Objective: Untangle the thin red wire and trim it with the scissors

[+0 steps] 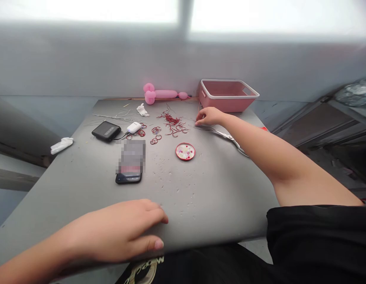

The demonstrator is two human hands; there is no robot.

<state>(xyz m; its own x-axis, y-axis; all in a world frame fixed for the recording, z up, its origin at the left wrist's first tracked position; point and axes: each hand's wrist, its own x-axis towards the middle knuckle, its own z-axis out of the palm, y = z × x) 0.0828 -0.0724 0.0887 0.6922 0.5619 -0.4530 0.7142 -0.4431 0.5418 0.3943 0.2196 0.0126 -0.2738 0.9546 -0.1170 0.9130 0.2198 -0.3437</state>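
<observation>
The right hand (211,115) is resting low over the far right part of the desk (159,169), just in front of the pink basket (236,104); its fingers are bending close together, with only a narrow gap, and I cannot tell if a wire is sitting between them; the thin wires (189,120) are lying by these fingertips and to their left, their long axis running mostly from left to right, toward the pile of red twisted pieces (172,121); so the right hand is lying clearly nearer to them; the scissors (226,135) are slanting from far left to near right, just on the near side of this hand, their handles partly hidden; the left hand (120,228) is resting at the near edge, well apart from the wires, thumb and fingers standing wide, nothing showing in it.
</observation>
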